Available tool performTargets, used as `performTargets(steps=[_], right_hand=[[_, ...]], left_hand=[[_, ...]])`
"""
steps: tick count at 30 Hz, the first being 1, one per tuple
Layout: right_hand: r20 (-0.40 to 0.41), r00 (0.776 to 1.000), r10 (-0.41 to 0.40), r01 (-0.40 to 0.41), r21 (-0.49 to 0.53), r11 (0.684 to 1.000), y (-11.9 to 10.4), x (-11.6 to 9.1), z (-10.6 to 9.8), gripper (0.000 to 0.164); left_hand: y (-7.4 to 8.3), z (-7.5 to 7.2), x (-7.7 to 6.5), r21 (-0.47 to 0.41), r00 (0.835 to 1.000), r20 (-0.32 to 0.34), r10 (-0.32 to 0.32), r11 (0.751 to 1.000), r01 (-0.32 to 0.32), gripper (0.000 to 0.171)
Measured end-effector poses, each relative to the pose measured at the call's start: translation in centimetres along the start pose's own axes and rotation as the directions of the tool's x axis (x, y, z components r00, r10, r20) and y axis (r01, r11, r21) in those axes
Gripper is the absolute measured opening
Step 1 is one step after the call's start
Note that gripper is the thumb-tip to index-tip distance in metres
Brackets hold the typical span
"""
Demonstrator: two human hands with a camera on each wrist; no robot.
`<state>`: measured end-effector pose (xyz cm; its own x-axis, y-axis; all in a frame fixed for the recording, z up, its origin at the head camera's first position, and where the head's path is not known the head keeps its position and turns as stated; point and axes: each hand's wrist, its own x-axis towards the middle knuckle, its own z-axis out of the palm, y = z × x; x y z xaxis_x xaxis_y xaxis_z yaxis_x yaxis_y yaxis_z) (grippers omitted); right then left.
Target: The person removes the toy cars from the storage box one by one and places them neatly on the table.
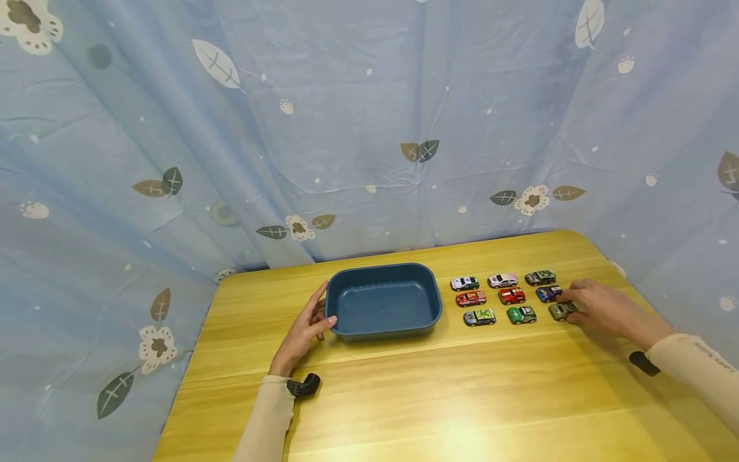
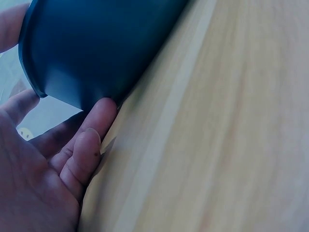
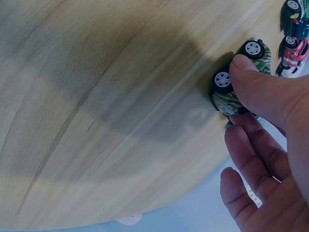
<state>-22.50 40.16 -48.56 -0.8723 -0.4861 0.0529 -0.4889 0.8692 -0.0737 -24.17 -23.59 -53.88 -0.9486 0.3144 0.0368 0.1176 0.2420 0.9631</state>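
A dark blue plastic basin (image 1: 383,332) stands on the wooden table. My left hand (image 1: 303,332) holds its left end, thumb over the rim and fingers along the outer wall; the left wrist view shows fingertips (image 2: 104,108) low against that wall. At the right, my right hand (image 1: 609,309) grips a camouflage toy car (image 1: 559,312), the nearest one in the right-hand column. In the right wrist view the thumb presses the side of this car (image 3: 227,102) between its wheels, with other fingers on its far side. Just behind it sits a purple-blue toy car (image 1: 548,294), close to the fingertips.
Other toy cars stand in rows right of the basin, among them a green car (image 1: 522,314), a red car (image 1: 512,295) and a white car (image 1: 464,283). Behind the table (image 1: 404,398) hangs a light blue patterned curtain (image 1: 358,128).
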Motion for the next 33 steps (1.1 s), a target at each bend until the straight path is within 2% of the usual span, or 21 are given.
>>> performTargets(steps=[17,23,29,33], right_hand=[[0.002,1.000,-0.015,0.015,0.015,1.000,-0.1,-0.2,0.1,0.039],[0.003,1.000,0.027,-0.027,0.046,0.999,-0.2,-0.3,-0.4,0.046],[-0.024,1.000,0.008,-0.007,0.043,0.999,-0.1,0.0,-1.1,0.043],[-0.043,0.999,0.028,-0.027,0.027,0.999,0.0,0.5,-1.8,0.044]], left_hand=[[0.1,0.2,-0.2,-0.015,1.000,0.001,-0.014,1.000,0.014,0.080],[0.3,0.2,-0.2,-0.018,1.000,0.004,-0.012,1.000,0.012,0.079],[0.2,0.2,-0.2,-0.014,1.000,-0.001,-0.010,1.000,0.010,0.080],[0.0,0.1,0.1,-0.010,1.000,0.006,0.003,1.000,-0.003,0.080]])
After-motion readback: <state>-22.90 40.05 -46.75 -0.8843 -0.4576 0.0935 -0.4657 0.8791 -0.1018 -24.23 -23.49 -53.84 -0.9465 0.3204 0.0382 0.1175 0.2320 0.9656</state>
